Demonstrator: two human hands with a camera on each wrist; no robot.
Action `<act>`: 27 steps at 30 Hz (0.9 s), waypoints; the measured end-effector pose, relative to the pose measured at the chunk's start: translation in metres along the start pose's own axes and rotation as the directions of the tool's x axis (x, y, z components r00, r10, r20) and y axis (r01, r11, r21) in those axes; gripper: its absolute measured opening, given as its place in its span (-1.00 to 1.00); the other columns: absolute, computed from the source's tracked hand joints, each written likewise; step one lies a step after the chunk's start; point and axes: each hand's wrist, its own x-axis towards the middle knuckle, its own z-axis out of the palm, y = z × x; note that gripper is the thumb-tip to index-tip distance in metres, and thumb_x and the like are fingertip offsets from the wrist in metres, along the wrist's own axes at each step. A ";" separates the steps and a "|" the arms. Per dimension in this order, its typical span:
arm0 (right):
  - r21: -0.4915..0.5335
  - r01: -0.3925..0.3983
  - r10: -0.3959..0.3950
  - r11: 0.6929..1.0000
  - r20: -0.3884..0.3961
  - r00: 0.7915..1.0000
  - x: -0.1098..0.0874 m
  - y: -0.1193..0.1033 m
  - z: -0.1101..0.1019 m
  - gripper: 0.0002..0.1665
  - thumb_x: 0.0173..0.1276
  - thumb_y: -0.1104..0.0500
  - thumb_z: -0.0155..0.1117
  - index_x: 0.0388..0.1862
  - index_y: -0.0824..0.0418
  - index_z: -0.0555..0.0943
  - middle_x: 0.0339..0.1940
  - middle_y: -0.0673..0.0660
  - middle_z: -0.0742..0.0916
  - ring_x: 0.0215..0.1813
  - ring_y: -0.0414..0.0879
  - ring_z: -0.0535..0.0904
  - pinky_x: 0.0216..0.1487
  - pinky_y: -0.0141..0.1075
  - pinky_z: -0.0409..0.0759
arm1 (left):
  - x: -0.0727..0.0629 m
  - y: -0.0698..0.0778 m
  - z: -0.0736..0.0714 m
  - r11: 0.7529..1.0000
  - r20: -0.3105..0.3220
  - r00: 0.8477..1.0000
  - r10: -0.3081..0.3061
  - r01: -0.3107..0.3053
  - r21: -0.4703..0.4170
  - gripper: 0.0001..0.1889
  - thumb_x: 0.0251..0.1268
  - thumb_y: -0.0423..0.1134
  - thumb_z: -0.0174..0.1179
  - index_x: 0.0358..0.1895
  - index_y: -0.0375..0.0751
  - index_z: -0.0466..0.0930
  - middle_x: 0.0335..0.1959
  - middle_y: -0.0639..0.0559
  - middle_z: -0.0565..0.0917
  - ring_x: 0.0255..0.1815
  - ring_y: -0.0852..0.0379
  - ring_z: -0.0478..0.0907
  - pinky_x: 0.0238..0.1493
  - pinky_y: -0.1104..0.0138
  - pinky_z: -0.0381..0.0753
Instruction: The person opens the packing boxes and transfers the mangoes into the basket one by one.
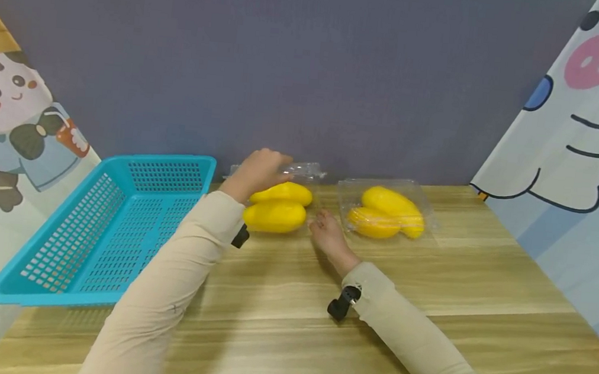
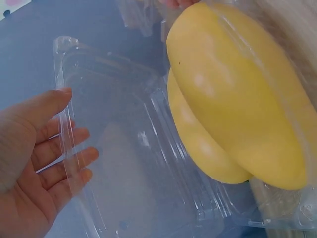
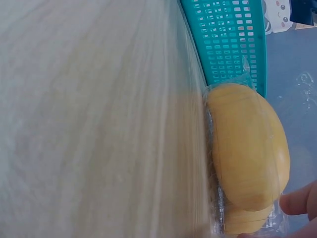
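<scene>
A clear plastic clamshell box with its lid [image 2: 124, 124] raised holds yellow mangoes [image 1: 275, 216] at the back middle of the table. My left hand [image 1: 260, 174] grips the lid's edge, the thumb on one side and the fingers on the other, as the left wrist view shows. My right hand [image 1: 329, 234] is at the box's right end, where its thumb and a finger hold the box's side [image 3: 277, 218]; most of this hand is outside the right wrist view. To its right stands a second clear box [image 1: 349, 192] with several yellow mangoes [image 1: 391, 210] inside.
A blue-green plastic basket [image 1: 48, 248] with perforated walls stands on the left of the wooden table [image 1: 275, 339]. A grey upright panel [image 1: 309, 75] closes off the back. Printed cartoon sheets [image 1: 592, 147] hang at both sides.
</scene>
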 end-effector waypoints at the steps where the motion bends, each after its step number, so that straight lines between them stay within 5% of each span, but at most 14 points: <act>1: 0.000 -0.001 0.001 1.000 -0.001 1.000 0.000 0.000 0.000 -0.32 0.37 0.29 -0.01 0.39 0.54 0.07 0.38 0.49 0.27 0.39 0.30 0.21 0.37 0.01 0.22 | 0.000 -0.001 -0.001 1.000 -0.001 1.000 -0.002 0.002 -0.002 -0.50 0.32 -0.10 0.16 0.25 -0.27 0.44 0.19 -0.16 0.53 0.19 -0.08 0.47 0.23 0.14 0.43; 10: 0.001 0.016 -0.016 1.000 -0.005 1.000 0.001 0.001 -0.001 -0.35 0.37 0.30 -0.02 0.36 0.56 0.10 0.36 0.51 0.27 0.38 0.32 0.21 0.37 0.02 0.22 | 0.004 -0.003 -0.009 0.997 -0.064 0.998 -0.022 0.017 -0.072 -0.56 0.29 -0.19 0.20 0.22 -0.22 0.49 0.17 -0.11 0.56 0.18 -0.06 0.48 0.21 0.13 0.45; 18: -0.004 0.025 -0.025 1.000 -0.014 1.000 0.002 0.000 -0.001 -0.33 0.37 0.30 0.00 0.37 0.55 0.10 0.37 0.50 0.28 0.37 0.32 0.23 0.37 0.02 0.22 | 0.014 -0.002 -0.014 1.000 -0.175 0.984 0.020 -0.017 0.017 -0.66 0.26 -0.27 0.23 0.10 -0.24 0.58 0.06 -0.11 0.63 0.05 -0.06 0.57 0.10 0.16 0.53; 27: 0.017 0.031 -0.031 0.999 -0.007 1.000 -0.003 -0.001 0.000 -0.33 0.36 0.34 -0.04 0.38 0.59 0.05 0.37 0.53 0.24 0.38 0.33 0.20 0.37 0.02 0.23 | 0.024 0.000 -0.020 0.995 -0.215 0.976 -0.020 0.041 0.092 -0.71 0.28 -0.29 0.19 0.05 -0.22 0.62 0.01 -0.11 0.66 -0.02 -0.06 0.58 -0.01 0.19 0.57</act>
